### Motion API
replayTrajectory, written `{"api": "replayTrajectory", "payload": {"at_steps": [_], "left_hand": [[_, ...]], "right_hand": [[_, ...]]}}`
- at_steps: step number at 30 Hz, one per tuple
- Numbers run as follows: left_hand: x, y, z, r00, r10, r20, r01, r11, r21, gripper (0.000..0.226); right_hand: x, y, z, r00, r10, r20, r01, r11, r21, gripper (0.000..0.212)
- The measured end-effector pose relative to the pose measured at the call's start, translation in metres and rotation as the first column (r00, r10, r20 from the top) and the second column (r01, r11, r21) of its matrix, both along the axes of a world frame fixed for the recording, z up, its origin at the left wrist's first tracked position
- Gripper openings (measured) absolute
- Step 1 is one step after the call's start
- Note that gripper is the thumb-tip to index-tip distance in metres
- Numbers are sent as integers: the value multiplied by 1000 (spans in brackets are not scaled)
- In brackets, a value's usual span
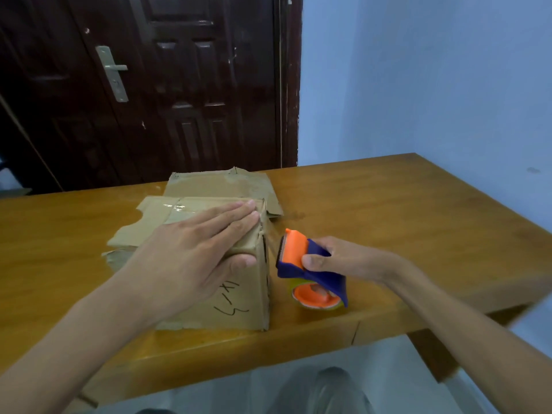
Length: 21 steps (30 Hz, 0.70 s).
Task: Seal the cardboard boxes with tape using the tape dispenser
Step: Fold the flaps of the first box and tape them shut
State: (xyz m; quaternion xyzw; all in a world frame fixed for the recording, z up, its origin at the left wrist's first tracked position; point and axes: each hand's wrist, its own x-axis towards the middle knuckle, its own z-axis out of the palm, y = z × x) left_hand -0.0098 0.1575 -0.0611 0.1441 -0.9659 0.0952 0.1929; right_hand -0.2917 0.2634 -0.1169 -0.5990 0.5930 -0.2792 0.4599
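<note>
Cardboard box (pixel 239 294), brown and roughly cube-shaped with black marker scrawl on its near face, sits on the orange-brown wooden table (pixel 388 210) a little back from the table's near edge, which runs across the lower part of the view. Its top flaps are folded shut, and a glossy strip of clear tape (pixel 176 208) crosses them towards the box's far left. The left hand (pixel 194 246) lies flat on top of the box, fingers straight and together, reaching to the box's far right corner, while the thumb hooks over the top edge onto the near face; it presses the flaps down rather than gripping anything. Just beside the box, on its right, the right hand (pixel 340 258) curls around the blue and orange plastic tape dispenser (pixel 310 270), thumb on the orange front plate and fingers wrapped behind the blue body. The dispenser's orange cutter end points up and away, close to the box's right wall; whether a strip of tape runs between them cannot be told. The roll's orange hub faces down towards the tabletop. Behind the box, touching or nearly touching its far side, lies a flattened sheet of brown cardboard (pixel 221 186) with torn edges. Farther beyond the box stand a dark brown panelled door (pixel 179 85) with a silver lever handle (pixel 112 73), and to the right of it a pale blue wall (pixel 418 79).
</note>
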Motion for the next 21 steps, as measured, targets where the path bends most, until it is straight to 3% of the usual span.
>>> {"api": "replayTrajectory", "payload": {"at_steps": [2, 8, 12, 17, 21], "left_hand": [[1, 0, 0, 1000, 9, 7, -9, 1000, -4, 67], [2, 4, 0, 1000, 13, 11, -13, 1000, -5, 69], [5, 3, 1, 999, 16, 29, -16, 1000, -14, 68], [2, 6, 7, 996, 47, 70, -44, 998, -47, 68], [2, 10, 8, 991, 86, 100, -81, 995, -57, 67]], "right_hand": [[-1, 2, 0, 999, -31, 39, 31, 999, 10, 87], [7, 4, 1, 996, -82, 29, 83, 996, -41, 59], [10, 15, -4, 988, -156, -20, 148, 967, -206, 49], [8, 33, -3, 963, -271, -4, 247, 883, -399, 58], [9, 45, 14, 948, -316, 30, 296, 849, -437, 58]]}}
